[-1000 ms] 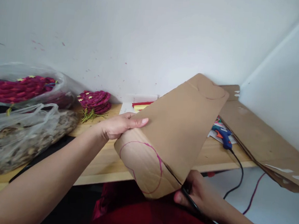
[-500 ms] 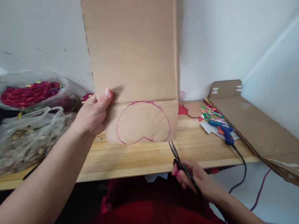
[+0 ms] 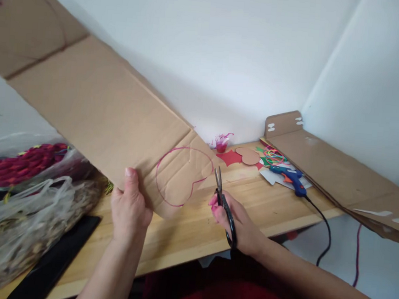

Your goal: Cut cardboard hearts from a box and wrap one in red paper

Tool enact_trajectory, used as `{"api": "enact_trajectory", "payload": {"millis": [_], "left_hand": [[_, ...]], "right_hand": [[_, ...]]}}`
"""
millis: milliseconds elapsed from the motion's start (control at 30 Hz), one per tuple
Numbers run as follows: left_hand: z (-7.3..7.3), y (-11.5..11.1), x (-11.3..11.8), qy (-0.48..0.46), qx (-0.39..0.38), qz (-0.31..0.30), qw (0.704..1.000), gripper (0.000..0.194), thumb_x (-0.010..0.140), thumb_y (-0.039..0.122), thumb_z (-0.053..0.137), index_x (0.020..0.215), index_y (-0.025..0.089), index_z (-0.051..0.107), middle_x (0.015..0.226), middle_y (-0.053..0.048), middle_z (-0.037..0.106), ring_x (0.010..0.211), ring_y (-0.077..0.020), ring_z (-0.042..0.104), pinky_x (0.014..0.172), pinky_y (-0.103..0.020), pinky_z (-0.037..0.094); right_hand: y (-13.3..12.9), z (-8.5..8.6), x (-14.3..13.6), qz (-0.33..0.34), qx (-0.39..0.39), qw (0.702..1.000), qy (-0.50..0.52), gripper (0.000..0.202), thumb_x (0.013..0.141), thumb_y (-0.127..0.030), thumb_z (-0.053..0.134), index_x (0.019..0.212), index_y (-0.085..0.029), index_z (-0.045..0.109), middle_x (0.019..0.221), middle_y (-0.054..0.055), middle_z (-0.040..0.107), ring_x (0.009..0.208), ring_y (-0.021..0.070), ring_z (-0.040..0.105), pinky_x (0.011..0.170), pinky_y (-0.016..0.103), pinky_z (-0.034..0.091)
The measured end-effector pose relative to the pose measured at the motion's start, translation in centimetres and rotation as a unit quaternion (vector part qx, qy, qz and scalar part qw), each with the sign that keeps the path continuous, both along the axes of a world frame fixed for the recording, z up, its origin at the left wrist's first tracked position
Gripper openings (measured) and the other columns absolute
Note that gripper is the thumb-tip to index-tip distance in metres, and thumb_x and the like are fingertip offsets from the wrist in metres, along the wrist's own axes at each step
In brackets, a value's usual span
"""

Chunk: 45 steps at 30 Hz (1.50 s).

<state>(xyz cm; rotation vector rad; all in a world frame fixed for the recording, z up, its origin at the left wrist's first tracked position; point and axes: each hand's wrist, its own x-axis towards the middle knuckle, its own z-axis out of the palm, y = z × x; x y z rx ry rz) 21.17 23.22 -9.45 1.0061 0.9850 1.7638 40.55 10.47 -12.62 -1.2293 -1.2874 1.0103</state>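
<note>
My left hand (image 3: 131,204) grips the lower edge of a long folded piece of cardboard (image 3: 95,104), thumb on its face. The cardboard is held up at a slant, running from the upper left down to the middle. A purple heart-like outline (image 3: 176,175) is drawn on its lower end, and more purple lines show at its upper left end. In my right hand (image 3: 231,221) is a pair of scissors (image 3: 218,181) with black handles. Their blades point up, slightly parted, close to the cardboard's right end but apart from it.
On the wooden table (image 3: 192,241) lie a blue glue gun (image 3: 289,175), coloured cords (image 3: 273,156), a cut cardboard shape (image 3: 249,156), red paper (image 3: 228,158) and a small pink-stained cup (image 3: 221,144). Plastic bags (image 3: 24,228) sit at left by a black flat object (image 3: 59,258). Flattened cardboard (image 3: 333,164) lies right.
The cardboard has turned from upright to a slant, its top swinging left and its drawn end tilting. My left hand has lowered slightly right; the scissors have risen and moved left.
</note>
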Motion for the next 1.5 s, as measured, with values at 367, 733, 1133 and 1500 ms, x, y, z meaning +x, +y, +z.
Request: {"api": "enact_trajectory", "payload": {"millis": [367, 733, 1133, 1500], "left_hand": [[-2.1, 1.3, 2.0, -0.007, 0.021, 0.008, 1.0, 0.038, 0.097, 0.053, 0.06, 0.128, 0.029, 0.062, 0.142, -0.005, 0.064, 0.136, -0.0208, 0.058, 0.116, -0.038, 0.047], [-2.1, -0.1, 3.0, -0.037, -0.006, 0.012, 0.999, 0.048, 0.095, 0.051, 0.065, 0.134, 0.024, 0.065, 0.142, -0.009, 0.064, 0.133, -0.0212, 0.059, 0.115, -0.037, 0.047], [-2.2, -0.4, 3.4, -0.022, -0.001, 0.017, 1.0, 0.048, 0.098, 0.05, 0.062, 0.139, 0.025, 0.063, 0.14, -0.007, 0.065, 0.132, -0.019, 0.06, 0.111, -0.03, 0.049], [-1.9, -0.9, 3.7, -0.01, -0.015, 0.021, 1.0, 0.051, 0.098, 0.05, 0.062, 0.14, 0.022, 0.062, 0.146, -0.011, 0.061, 0.137, -0.0222, 0.055, 0.109, -0.03, 0.05]], "right_hand": [[4.9, -2.2, -0.5, -0.051, 0.054, 0.997, 0.03, 0.049, 0.098, -0.07, 0.049, 0.093, -0.022, 0.049, 0.078, -0.003, 0.048, 0.069, 0.0141, 0.048, 0.064, 0.03, 0.037], [5.3, -2.8, -0.1, -0.088, 0.086, 0.992, -0.033, 0.047, 0.102, -0.067, 0.043, 0.089, -0.022, 0.048, 0.078, -0.001, 0.051, 0.072, 0.0162, 0.048, 0.068, 0.033, 0.038], [5.1, -2.4, 0.4, -0.088, 0.072, 0.993, -0.041, 0.048, 0.1, -0.068, 0.045, 0.086, -0.022, 0.046, 0.077, -0.002, 0.05, 0.07, 0.0159, 0.046, 0.066, 0.032, 0.037], [4.7, -2.1, 0.7, -0.091, 0.06, 0.994, -0.029, 0.047, 0.099, -0.067, 0.048, 0.084, -0.023, 0.045, 0.076, -0.002, 0.049, 0.07, 0.0158, 0.046, 0.066, 0.032, 0.037]]}}
